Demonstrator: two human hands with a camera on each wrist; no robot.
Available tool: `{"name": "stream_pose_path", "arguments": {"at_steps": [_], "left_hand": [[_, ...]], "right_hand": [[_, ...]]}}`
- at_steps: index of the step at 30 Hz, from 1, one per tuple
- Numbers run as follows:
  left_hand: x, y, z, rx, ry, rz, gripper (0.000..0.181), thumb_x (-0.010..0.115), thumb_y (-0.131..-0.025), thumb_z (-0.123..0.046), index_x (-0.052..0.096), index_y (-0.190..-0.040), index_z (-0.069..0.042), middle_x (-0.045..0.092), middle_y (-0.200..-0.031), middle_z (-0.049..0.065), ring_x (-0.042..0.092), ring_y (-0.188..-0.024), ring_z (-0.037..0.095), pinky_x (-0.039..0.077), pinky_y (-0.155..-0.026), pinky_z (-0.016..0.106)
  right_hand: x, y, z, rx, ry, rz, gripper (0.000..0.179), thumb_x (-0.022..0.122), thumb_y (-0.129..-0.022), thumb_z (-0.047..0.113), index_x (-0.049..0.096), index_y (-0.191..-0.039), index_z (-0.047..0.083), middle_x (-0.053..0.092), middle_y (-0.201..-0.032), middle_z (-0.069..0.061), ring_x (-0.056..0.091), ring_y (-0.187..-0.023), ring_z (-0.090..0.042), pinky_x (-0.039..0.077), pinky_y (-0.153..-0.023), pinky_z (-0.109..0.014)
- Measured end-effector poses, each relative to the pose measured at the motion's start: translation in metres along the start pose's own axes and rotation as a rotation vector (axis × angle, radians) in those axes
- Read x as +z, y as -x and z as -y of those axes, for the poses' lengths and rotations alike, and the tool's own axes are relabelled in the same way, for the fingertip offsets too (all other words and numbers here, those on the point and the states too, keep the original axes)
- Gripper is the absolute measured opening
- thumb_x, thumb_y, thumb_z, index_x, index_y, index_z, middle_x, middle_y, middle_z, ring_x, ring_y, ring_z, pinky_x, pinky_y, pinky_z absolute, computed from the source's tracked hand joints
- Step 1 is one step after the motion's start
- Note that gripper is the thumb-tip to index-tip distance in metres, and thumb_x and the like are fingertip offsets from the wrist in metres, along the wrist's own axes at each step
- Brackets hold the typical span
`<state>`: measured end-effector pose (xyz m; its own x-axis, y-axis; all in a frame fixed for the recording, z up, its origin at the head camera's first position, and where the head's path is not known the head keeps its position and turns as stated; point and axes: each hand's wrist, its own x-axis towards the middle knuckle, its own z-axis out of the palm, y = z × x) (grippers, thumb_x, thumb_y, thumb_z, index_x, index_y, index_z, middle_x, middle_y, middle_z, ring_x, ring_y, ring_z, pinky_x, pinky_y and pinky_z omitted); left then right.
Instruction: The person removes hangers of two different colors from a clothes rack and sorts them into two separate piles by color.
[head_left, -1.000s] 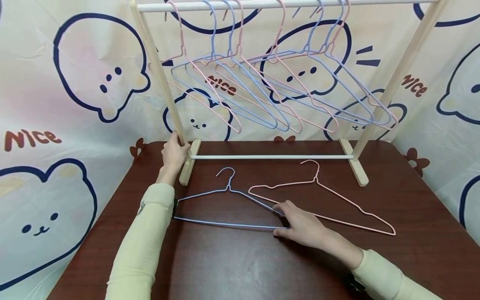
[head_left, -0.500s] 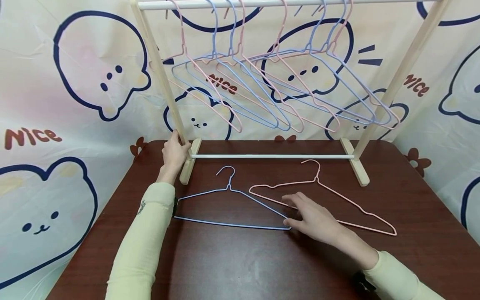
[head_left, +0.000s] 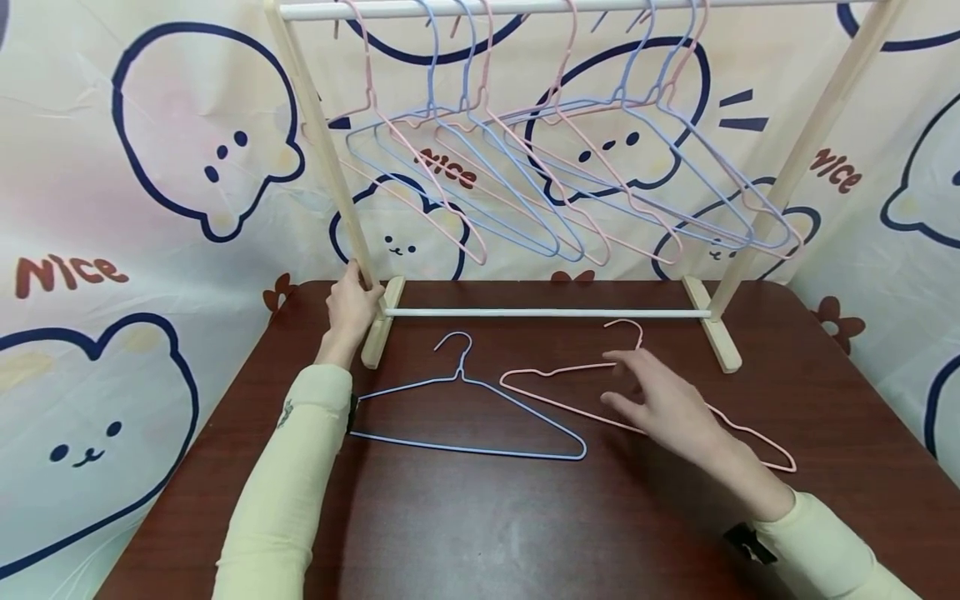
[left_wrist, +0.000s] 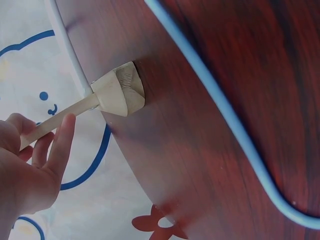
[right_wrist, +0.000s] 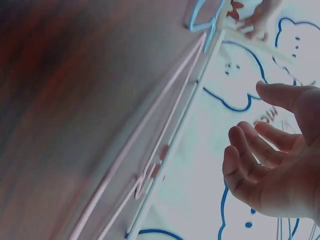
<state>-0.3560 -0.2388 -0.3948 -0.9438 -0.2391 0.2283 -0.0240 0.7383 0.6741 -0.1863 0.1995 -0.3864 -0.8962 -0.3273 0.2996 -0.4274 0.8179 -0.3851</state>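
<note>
My left hand [head_left: 351, 307] grips the lower part of the clothes rack's left wooden post [head_left: 327, 158]; the left wrist view shows its fingers curled round the post. On the table lies a blue hanger [head_left: 465, 452], hook toward the rack, its left end hidden behind my left sleeve. To its right lies a pink hanger [head_left: 555, 403], partly covered from above by my right hand [head_left: 667, 404]. That hand is raised over the pink hanger, fingers loosely bent and nothing in them, as the right wrist view also shows.
Several pink and blue hangers [head_left: 558, 242] hang from the rack's white top rail [head_left: 525, 8]. A white lower bar [head_left: 547, 313] joins the wooden feet [head_left: 722, 346] on the brown table [head_left: 480, 533]. Behind stands a bear-patterned backdrop [head_left: 225, 333].
My right hand has let go of the blue hanger's right end and moved right and up, over the pink hanger. The left hand keeps its grip on the post.
</note>
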Motion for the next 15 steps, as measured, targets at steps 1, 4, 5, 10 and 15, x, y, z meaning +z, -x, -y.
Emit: {"name": "stream_pose_path", "arguments": {"at_steps": [1, 4, 5, 10, 15], "left_hand": [[0.000, 0.000, 0.000, 0.003, 0.001, 0.001, 0.034, 0.056, -0.099, -0.020, 0.049, -0.130, -0.006, 0.064, -0.119, 0.023, 0.064, -0.105, 0.044, 0.051, -0.093, 0.058], [0.001, 0.000, 0.000, 0.009, -0.001, -0.001, 0.033, 0.056, -0.099, -0.020, 0.050, -0.129, -0.007, 0.065, -0.118, 0.022, 0.065, -0.104, 0.044, 0.051, -0.093, 0.058], [0.001, -0.001, 0.000, 0.010, -0.003, -0.001, 0.033, 0.056, -0.099, -0.020, 0.049, -0.128, -0.007, 0.065, -0.118, 0.022, 0.065, -0.104, 0.044, 0.051, -0.092, 0.058], [0.001, -0.001, 0.000, 0.018, -0.007, -0.010, 0.032, 0.057, -0.098, -0.019, 0.050, -0.127, -0.006, 0.066, -0.114, 0.022, 0.066, -0.100, 0.044, 0.052, -0.090, 0.058], [0.001, -0.001, 0.001, 0.022, -0.006, -0.012, 0.031, 0.057, -0.098, -0.019, 0.050, -0.125, -0.006, 0.066, -0.114, 0.022, 0.067, -0.100, 0.044, 0.053, -0.088, 0.057]], "right_hand": [[-0.003, 0.000, -0.002, 0.003, 0.001, -0.021, 0.050, 0.076, -0.087, 0.022, 0.057, -0.132, 0.010, 0.064, -0.106, -0.005, 0.064, -0.087, -0.018, 0.052, -0.069, -0.033], [-0.011, -0.002, -0.009, 0.001, -0.004, -0.086, 0.049, 0.077, -0.087, 0.019, 0.058, -0.131, 0.008, 0.062, -0.101, -0.004, 0.061, -0.085, -0.018, 0.051, -0.068, -0.031], [-0.014, -0.002, -0.011, 0.001, -0.007, -0.108, 0.049, 0.077, -0.087, 0.018, 0.058, -0.130, 0.007, 0.062, -0.101, -0.003, 0.061, -0.085, -0.017, 0.050, -0.068, -0.030], [-0.028, -0.003, -0.020, 0.005, -0.027, -0.211, 0.048, 0.078, -0.085, 0.013, 0.059, -0.128, 0.006, 0.063, -0.100, -0.004, 0.063, -0.081, -0.018, 0.048, -0.068, -0.021], [-0.039, -0.003, -0.028, 0.014, -0.006, -0.272, 0.049, 0.078, -0.084, 0.012, 0.058, -0.129, 0.006, 0.063, -0.100, -0.008, 0.062, -0.080, -0.019, 0.045, -0.067, -0.017]]}}
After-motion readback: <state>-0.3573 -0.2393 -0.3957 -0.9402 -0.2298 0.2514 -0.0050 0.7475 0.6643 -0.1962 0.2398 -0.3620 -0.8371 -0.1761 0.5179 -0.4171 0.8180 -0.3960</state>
